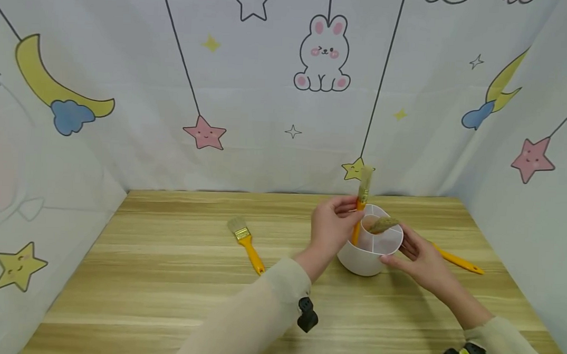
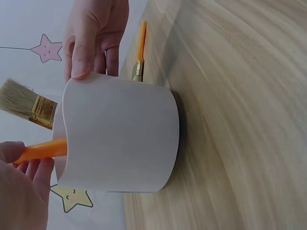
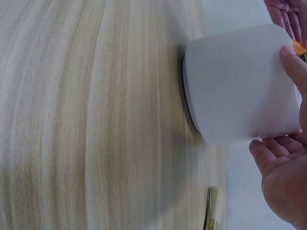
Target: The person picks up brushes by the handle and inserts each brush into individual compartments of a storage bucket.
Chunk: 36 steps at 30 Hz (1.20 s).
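Pinching an upright brush (image 1: 364, 195) by its orange handle, the left hand (image 1: 331, 229) is right of centre in the head view. Its fingers are closed on the handle with the bristles pointing up; the handle's lower part is inside the left side of a white divided cup (image 1: 362, 262).

The cup stands on the wooden counter (image 1: 164, 288), right of centre in the frame. The right hand (image 1: 424, 260) grips the cup's right side: the thumb lies on the near wall by the rim, and the fingers are spread partly open around the far side.

A second brush (image 1: 383, 224) sits in the cup's round middle compartment, bristles up, tilted toward the right. A third brush (image 1: 247, 244) lies at centre left, bristles toward the upper left. A fourth brush (image 1: 458, 259) lies at the right, beyond the right hand, its bristle end hidden in the head view.
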Tool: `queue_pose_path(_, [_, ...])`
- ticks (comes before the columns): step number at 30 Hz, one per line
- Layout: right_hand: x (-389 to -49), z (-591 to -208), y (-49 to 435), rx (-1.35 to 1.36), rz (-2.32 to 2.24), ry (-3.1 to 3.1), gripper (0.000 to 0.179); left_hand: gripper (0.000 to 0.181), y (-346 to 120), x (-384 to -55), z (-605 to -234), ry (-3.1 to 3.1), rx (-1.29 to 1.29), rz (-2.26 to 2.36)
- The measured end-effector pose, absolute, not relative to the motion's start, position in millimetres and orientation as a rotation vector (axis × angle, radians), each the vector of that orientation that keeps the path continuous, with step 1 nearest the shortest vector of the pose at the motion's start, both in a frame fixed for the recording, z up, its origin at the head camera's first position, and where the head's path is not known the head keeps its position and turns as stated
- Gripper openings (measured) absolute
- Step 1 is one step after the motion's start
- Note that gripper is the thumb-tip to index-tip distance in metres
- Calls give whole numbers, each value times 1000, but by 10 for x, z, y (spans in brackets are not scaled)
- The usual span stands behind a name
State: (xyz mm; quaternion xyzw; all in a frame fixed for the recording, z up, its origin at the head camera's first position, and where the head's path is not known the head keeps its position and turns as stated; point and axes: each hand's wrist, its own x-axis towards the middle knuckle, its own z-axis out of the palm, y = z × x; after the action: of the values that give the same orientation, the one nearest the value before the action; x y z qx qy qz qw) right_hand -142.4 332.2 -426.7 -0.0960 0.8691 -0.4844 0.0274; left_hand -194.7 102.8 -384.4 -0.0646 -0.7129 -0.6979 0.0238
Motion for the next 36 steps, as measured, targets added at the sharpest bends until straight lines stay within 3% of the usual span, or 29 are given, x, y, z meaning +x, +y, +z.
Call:
queue_pose_path(25, [-1419,-4307,3341,-311,-1491,2704,97,28,1036,-1785,-3748,-2373,21,-2011])
queue_pose_path(36, [-1411,-4321,3350,-326,-1521,2704,97,18,1024,-1790,-3733,-2367,67,-2103])
